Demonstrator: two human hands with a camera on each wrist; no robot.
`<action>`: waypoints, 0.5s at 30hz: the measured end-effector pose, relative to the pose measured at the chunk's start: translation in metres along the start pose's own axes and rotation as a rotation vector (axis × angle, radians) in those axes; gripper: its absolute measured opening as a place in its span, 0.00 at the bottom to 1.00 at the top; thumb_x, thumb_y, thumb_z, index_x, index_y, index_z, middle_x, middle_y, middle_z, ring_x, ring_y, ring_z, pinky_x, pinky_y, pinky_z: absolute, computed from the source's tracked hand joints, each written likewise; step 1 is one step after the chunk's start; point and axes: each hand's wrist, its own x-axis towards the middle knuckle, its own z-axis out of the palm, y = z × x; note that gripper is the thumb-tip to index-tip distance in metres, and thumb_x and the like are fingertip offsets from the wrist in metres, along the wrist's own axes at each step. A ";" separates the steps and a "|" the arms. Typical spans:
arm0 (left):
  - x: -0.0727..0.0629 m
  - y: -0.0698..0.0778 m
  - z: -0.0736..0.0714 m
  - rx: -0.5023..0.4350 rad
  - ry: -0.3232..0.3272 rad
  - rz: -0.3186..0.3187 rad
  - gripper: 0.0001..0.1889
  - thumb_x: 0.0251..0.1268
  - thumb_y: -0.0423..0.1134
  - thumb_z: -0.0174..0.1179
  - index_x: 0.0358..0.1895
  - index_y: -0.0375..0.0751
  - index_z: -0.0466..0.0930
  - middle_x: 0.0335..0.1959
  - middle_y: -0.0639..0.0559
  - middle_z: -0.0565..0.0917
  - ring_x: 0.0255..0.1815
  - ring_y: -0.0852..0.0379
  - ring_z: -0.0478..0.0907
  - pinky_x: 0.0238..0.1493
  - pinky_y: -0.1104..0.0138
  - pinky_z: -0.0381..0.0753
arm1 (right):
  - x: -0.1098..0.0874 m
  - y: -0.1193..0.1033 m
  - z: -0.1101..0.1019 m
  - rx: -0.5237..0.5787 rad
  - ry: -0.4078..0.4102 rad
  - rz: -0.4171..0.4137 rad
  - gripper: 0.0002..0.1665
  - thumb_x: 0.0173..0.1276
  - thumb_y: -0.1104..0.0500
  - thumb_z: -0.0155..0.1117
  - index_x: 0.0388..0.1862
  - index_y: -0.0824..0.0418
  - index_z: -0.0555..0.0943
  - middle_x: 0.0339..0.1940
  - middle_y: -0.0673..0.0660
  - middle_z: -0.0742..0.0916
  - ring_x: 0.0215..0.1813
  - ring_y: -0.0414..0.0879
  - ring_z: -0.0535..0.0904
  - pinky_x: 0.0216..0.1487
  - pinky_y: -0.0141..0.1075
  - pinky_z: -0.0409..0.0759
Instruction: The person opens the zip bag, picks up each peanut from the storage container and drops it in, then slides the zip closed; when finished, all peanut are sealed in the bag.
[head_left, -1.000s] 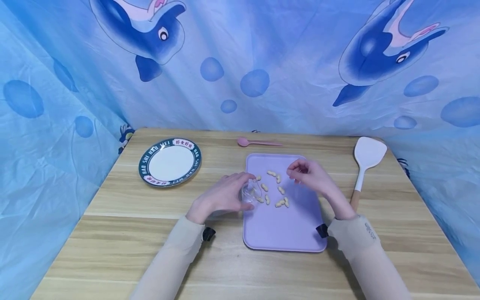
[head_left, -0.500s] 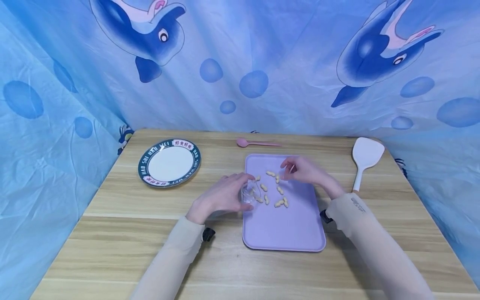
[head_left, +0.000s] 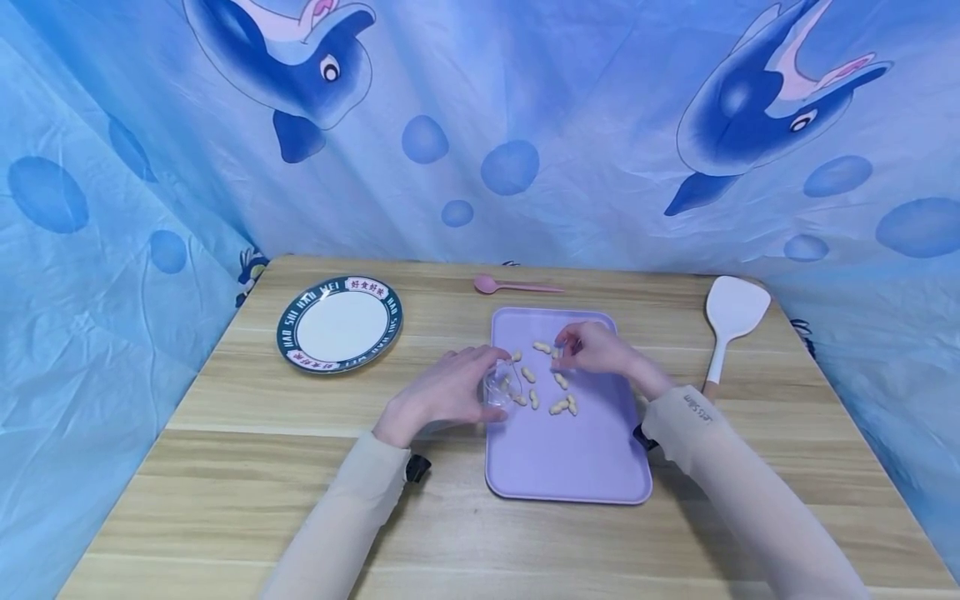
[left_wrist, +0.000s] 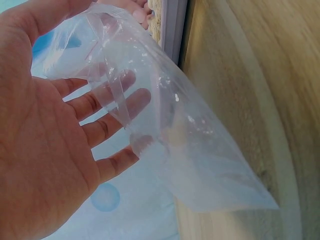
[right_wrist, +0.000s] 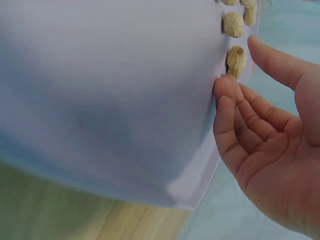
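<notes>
In the head view, my left hand [head_left: 448,392] holds a clear plastic bag [left_wrist: 175,130] at the tray's left edge. The left wrist view shows its fingers through the film, with the bag's corner hanging down. Several peanuts [head_left: 528,375] in shells lie scattered over the upper part of the purple tray [head_left: 570,467]. Over this tray, my right hand [head_left: 596,348] reaches to one peanut [right_wrist: 236,59]. That peanut sits between the parted thumb and fingertips, the fingers bent close by it; whether they touch it I cannot tell. Some peanuts show through or beside the bag.
A plate [head_left: 341,325] with a green patterned rim stands at the back left. Behind the tray lies a pink spoon [head_left: 517,286]. To the right is a white spatula [head_left: 735,308], its handle partly hidden by the right arm. A blue dolphin curtain [head_left: 465,100] hangs behind the table.
My right hand has moved left and slightly down from the tray's right side to a peanut. The left hand and the bag stay in place.
</notes>
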 end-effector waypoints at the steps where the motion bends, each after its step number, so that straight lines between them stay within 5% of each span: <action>1: 0.000 0.000 0.000 0.002 0.000 0.000 0.43 0.51 0.56 0.74 0.71 0.49 0.66 0.67 0.50 0.74 0.68 0.51 0.69 0.71 0.48 0.62 | 0.000 0.000 0.000 0.000 -0.001 0.008 0.22 0.56 0.60 0.78 0.43 0.72 0.81 0.25 0.52 0.84 0.30 0.44 0.80 0.41 0.40 0.80; 15: 0.000 0.001 0.001 0.026 -0.005 0.000 0.43 0.51 0.57 0.73 0.70 0.50 0.67 0.65 0.51 0.76 0.65 0.52 0.71 0.70 0.49 0.64 | 0.001 -0.003 0.004 -0.010 0.010 0.073 0.19 0.55 0.60 0.78 0.41 0.70 0.83 0.20 0.49 0.82 0.24 0.41 0.75 0.34 0.36 0.75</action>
